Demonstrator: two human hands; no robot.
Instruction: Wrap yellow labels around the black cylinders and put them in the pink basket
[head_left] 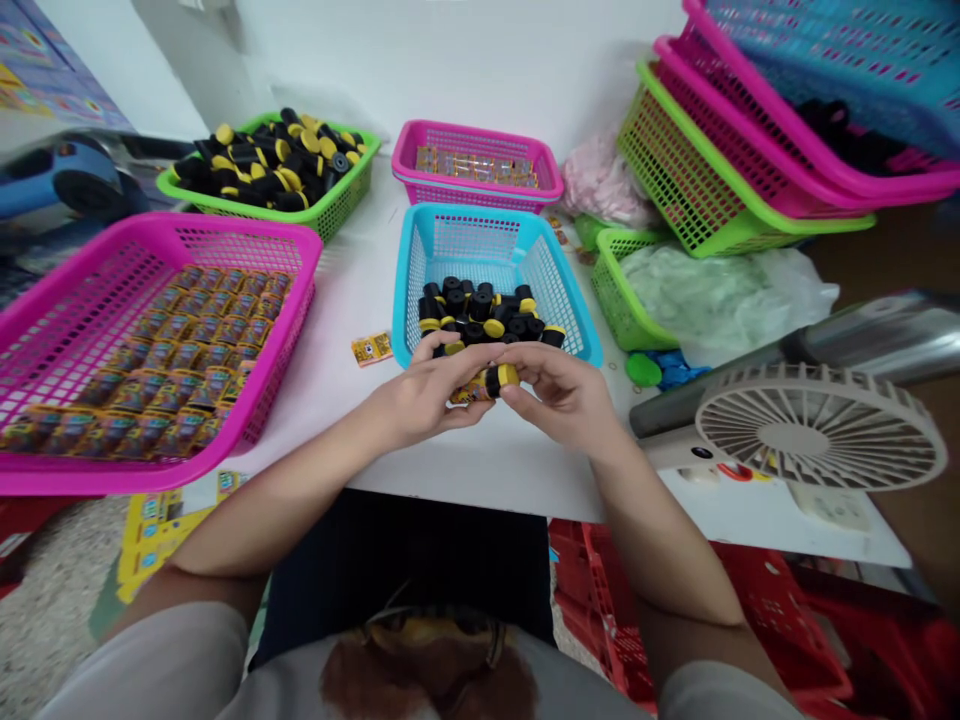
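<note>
Between my two hands, just in front of the blue basket [405, 300], is a small black cylinder with a yellow cap [504, 379]. My left hand [431, 390] is closed around its left part, where a yellow printed label shows. On the right, my right hand [559, 390] pinches the yellow-capped end with thumb and fingers. Several like black and yellow cylinders [480, 305] lie loose in the blue basket. A flat yellow printed label [371, 348] rests on the white table to the left of it.
A pink basket [300, 290] at left holds rows of labelled cylinders. Behind it stands a green basket [345, 205] heaped with black and yellow cylinders. A pink basket [551, 185] stands at the back. Stacked baskets [675, 170] and a small fan [817, 430] are at right.
</note>
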